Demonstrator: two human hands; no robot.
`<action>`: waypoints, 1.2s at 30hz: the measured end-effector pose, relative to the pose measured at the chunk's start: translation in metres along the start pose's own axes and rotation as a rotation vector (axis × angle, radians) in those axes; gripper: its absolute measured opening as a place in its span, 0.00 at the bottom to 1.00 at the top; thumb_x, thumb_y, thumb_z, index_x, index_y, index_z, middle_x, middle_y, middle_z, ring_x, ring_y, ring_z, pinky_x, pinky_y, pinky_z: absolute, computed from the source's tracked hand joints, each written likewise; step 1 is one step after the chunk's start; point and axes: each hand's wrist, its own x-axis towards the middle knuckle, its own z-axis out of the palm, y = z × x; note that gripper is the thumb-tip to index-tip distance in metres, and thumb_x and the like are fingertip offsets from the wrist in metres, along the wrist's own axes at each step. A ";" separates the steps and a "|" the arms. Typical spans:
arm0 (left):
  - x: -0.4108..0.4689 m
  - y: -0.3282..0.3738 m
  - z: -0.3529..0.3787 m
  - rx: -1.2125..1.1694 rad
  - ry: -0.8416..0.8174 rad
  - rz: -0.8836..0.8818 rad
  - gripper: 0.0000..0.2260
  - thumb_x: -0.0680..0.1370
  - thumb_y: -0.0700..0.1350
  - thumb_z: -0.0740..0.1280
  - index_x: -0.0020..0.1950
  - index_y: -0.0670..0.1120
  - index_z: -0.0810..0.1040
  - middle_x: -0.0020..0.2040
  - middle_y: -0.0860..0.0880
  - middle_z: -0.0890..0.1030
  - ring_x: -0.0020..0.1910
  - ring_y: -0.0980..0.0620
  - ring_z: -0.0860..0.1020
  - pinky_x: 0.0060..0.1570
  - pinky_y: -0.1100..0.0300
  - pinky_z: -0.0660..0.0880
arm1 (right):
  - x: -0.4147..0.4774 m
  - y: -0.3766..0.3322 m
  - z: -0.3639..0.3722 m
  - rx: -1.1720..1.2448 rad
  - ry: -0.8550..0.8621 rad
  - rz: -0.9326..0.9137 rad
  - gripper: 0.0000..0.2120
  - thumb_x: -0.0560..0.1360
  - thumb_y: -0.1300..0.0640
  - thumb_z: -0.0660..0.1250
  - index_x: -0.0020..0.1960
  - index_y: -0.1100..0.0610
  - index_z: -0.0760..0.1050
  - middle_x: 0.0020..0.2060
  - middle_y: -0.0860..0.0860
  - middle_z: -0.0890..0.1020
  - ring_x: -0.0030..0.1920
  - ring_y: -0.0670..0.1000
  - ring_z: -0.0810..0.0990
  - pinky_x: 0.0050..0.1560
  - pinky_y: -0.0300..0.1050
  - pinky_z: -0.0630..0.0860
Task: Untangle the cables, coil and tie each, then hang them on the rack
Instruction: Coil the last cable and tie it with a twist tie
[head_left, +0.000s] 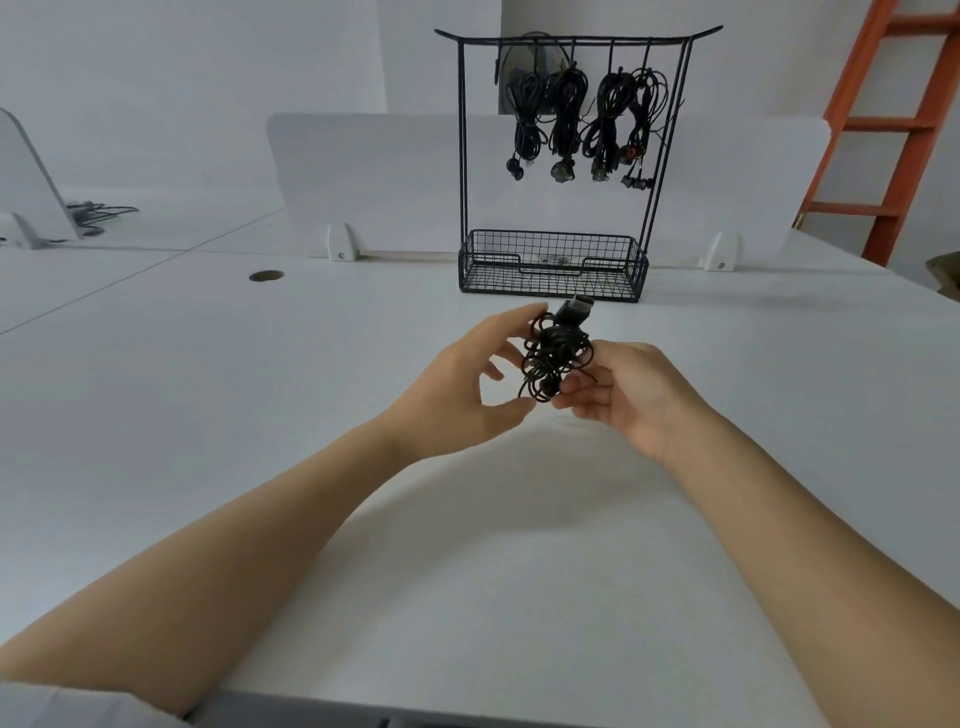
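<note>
Closest to the body, two bare forearms reach out over the white table and meet at centre, just short of 12 o'clock. The left hand brackets a small black cable, forefinger on top of the loops and thumb at their lower edge, the other fingers spread loose. At 3 o'clock of the bundle, the right hand holds it with curled fingers from below and behind. The bundle hangs above the tabletop, its plug sticking out at 1 o'clock.

No tie shows on the loops, which look uneven. If either hold slackens, the thin wire will probably spring open, and the stiff plug may drag turns out of the coil.

Further off at 12 o'clock stands the wire rack, its basket at the foot and four hung bundles close together under the bar. Little bar is free, so hooking this one on could snag or knock a neighbour. A divider runs behind; an orange ladder leans at 2 o'clock.
</note>
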 end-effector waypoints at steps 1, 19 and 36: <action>0.000 0.000 0.001 0.025 0.030 0.008 0.25 0.67 0.53 0.64 0.63 0.62 0.61 0.56 0.62 0.72 0.48 0.64 0.74 0.48 0.69 0.71 | -0.001 0.000 0.001 -0.010 -0.017 -0.008 0.09 0.74 0.63 0.60 0.37 0.60 0.74 0.25 0.53 0.76 0.26 0.50 0.79 0.28 0.36 0.71; 0.010 0.010 -0.008 -0.257 0.341 -0.273 0.12 0.73 0.30 0.65 0.37 0.46 0.73 0.35 0.51 0.76 0.31 0.62 0.75 0.34 0.71 0.70 | -0.005 0.007 0.011 -0.215 -0.192 -0.055 0.12 0.77 0.60 0.59 0.35 0.57 0.70 0.27 0.53 0.78 0.28 0.51 0.79 0.31 0.39 0.70; 0.011 0.013 -0.011 -0.311 0.347 -0.431 0.07 0.72 0.35 0.70 0.39 0.47 0.78 0.36 0.50 0.80 0.35 0.55 0.77 0.37 0.64 0.73 | 0.002 0.011 0.015 -0.283 -0.083 -0.178 0.17 0.74 0.60 0.59 0.26 0.60 0.71 0.23 0.51 0.76 0.24 0.48 0.74 0.30 0.41 0.66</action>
